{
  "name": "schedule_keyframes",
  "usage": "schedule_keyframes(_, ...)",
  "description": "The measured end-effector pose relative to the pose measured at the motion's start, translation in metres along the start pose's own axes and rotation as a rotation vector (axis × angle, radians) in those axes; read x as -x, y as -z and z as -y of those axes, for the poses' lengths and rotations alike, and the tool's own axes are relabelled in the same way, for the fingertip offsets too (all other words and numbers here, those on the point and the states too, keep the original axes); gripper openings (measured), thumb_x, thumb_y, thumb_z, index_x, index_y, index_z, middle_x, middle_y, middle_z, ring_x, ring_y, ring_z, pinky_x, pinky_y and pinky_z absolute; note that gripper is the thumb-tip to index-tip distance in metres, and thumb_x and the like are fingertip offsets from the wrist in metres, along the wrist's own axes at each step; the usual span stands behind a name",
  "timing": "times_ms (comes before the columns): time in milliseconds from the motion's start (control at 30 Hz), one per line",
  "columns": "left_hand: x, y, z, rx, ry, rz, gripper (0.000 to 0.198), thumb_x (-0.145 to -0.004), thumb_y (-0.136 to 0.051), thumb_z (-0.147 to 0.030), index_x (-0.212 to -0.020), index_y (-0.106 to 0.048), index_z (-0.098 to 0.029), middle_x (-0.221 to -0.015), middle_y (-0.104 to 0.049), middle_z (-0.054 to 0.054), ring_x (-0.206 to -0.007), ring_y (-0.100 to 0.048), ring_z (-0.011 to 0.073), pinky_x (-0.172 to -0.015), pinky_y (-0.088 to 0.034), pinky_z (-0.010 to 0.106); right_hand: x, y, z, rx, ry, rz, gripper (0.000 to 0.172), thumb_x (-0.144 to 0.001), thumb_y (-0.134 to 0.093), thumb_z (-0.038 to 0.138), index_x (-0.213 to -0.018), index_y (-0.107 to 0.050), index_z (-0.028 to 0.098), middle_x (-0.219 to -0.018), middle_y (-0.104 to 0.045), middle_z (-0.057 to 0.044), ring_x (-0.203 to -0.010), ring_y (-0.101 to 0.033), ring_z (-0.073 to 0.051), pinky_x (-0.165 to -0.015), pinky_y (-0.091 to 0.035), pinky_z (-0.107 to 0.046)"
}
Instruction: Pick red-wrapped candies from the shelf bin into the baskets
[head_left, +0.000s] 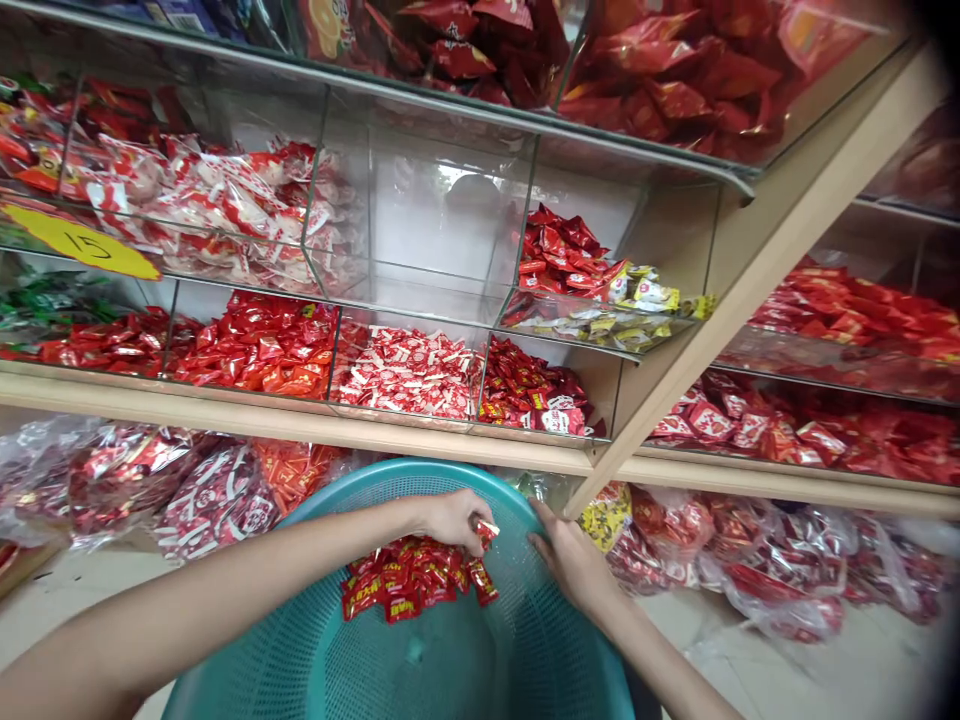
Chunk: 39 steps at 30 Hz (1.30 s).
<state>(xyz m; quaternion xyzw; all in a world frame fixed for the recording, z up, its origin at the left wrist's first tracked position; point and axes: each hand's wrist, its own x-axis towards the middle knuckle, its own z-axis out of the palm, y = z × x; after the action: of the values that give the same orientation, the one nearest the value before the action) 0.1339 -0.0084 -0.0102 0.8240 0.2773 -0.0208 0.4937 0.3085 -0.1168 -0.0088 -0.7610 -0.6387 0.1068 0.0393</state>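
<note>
A large teal plastic basket (405, 472) with mesh walls stands below the shelves. Red candy packets with yellow lettering (401, 590) lie piled inside it, toward its far left part. Above this pile, my left hand (459, 522) is closed on a small red and white candy packet (486, 530). Another red packet is just below the fingers. At the basket's right rim, my right hand (566, 555) rests with the thumb and fingers gripping the edge.
Clear-fronted shelf bins hold red and white candies (412, 372), dark red candies (532, 390) and other wrapped sweets. A yellow price tag (82, 242) reads 15. Plastic bags of candy (217, 500) lie under the wooden shelf edge (300, 418) on both sides.
</note>
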Motion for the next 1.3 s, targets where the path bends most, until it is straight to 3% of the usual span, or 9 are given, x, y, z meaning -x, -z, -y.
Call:
schedule_keyframes(67, -0.022, -0.005, 0.004, -0.134, -0.018, 0.098, 0.03, -0.055, -0.063, -0.012, -0.085, -0.063, -0.016, -0.067, -0.057, -0.005, -0.057, -0.047, 0.009, -0.051, -0.036, 0.018, 0.002, 0.0, -0.001, 0.006, -0.002, 0.003, 0.048, -0.085, -0.04, 0.022, -0.132, -0.032, 0.017, -0.117, -0.054, -0.013, -0.105, -0.053, -0.021, -0.083, -0.038, -0.027)
schedule_keyframes(200, -0.042, -0.015, 0.009, -0.248, -0.046, 0.108, 0.031, -0.05, -0.067, -0.009, -0.08, -0.063, -0.015, -0.062, -0.054, -0.005, -0.051, -0.041, 0.0076, -0.047, -0.032, 0.018, 0.003, -0.001, -0.006, 0.01, -0.006, 0.003, 0.049, -0.085, -0.04, 0.022, -0.133, -0.032, 0.016, -0.117, -0.054, -0.013, -0.107, -0.051, -0.02, -0.085, -0.037, -0.026)
schedule_keyframes(333, -0.04, -0.015, 0.011, -0.265, -0.104, 0.065, 0.018, -0.058, -0.062, -0.012, -0.076, -0.064, -0.016, -0.063, -0.056, -0.005, -0.055, -0.041, 0.0076, -0.05, -0.031, 0.017, 0.004, -0.003, -0.009, 0.026, -0.022, 0.009, 0.049, -0.086, -0.039, 0.024, -0.134, -0.031, 0.015, -0.115, -0.055, -0.013, -0.104, -0.052, -0.021, -0.083, -0.038, -0.028)
schedule_keyframes(500, -0.036, -0.001, 0.01, -0.236, -0.112, 0.007, 0.012, -0.065, -0.057, -0.019, -0.074, -0.064, -0.014, -0.059, -0.053, -0.005, -0.053, -0.039, 0.0065, -0.049, -0.029, 0.016, 0.003, -0.006, -0.008, 0.047, -0.009, 0.016, 0.049, -0.087, -0.037, 0.024, -0.135, -0.029, 0.015, -0.116, -0.054, -0.013, -0.103, -0.052, -0.022, -0.082, -0.039, -0.029)
schedule_keyframes(767, -0.022, 0.002, 0.01, -0.359, -0.022, -0.022, 0.014, -0.063, -0.056, -0.024, -0.053, -0.059, -0.015, -0.044, -0.043, -0.005, -0.045, -0.036, 0.0075, -0.046, -0.029, 0.02, 0.004, -0.003, -0.003, 0.081, -0.023, 0.022, 0.049, -0.087, -0.036, 0.024, -0.135, -0.028, 0.015, -0.122, -0.049, -0.014, -0.104, -0.052, -0.022, -0.082, -0.04, -0.029)
schedule_keyframes(900, -0.012, 0.004, -0.001, -0.475, -0.014, -0.221, 0.016, -0.068, -0.054, -0.031, -0.067, -0.062, -0.017, -0.071, -0.058, 0.004, -0.072, -0.051, 0.0182, -0.065, -0.039, 0.027, 0.005, -0.004, -0.003, 0.076, -0.011, 0.011, 0.048, -0.087, -0.036, 0.022, -0.134, -0.03, 0.015, -0.12, -0.051, -0.014, -0.105, -0.052, -0.022, -0.084, -0.039, -0.028)
schedule_keyframes(1033, 0.009, 0.014, -0.003, -0.643, -0.169, -0.51, 0.028, -0.083, -0.034, -0.028, -0.087, -0.06, -0.017, -0.093, -0.057, 0.01, -0.092, -0.05, 0.0219, -0.083, -0.037, 0.034, 0.007, -0.007, -0.005, 0.063, -0.009, -0.025, 0.048, -0.087, -0.036, 0.023, -0.134, -0.031, 0.016, -0.12, -0.051, -0.013, -0.104, -0.052, -0.022, -0.083, -0.04, -0.028)
schedule_keyframes(1167, 0.035, 0.015, 0.025, -0.854, -0.215, -0.566, 0.032, -0.084, -0.033, -0.024, -0.107, -0.054, -0.018, -0.11, -0.054, 0.01, -0.105, -0.047, 0.0233, -0.092, -0.034, 0.038, 0.009, -0.005, -0.004, 0.062, -0.031, -0.021, 0.048, -0.088, -0.035, 0.023, -0.135, -0.029, 0.017, -0.122, -0.05, -0.013, -0.103, -0.053, -0.022, -0.082, -0.041, -0.028)
schedule_keyframes(1300, 0.048, 0.013, 0.053, -0.957, -0.054, -0.69, 0.045, -0.085, -0.033, -0.032, -0.123, -0.045, -0.011, -0.128, -0.045, 0.016, -0.118, -0.039, 0.0282, -0.099, -0.025, 0.044, 0.011, -0.002, 0.001, 0.069, -0.037, -0.026, 0.048, -0.088, -0.033, 0.025, -0.135, -0.029, 0.016, -0.122, -0.05, -0.013, -0.103, -0.053, -0.023, -0.082, -0.041, -0.03)
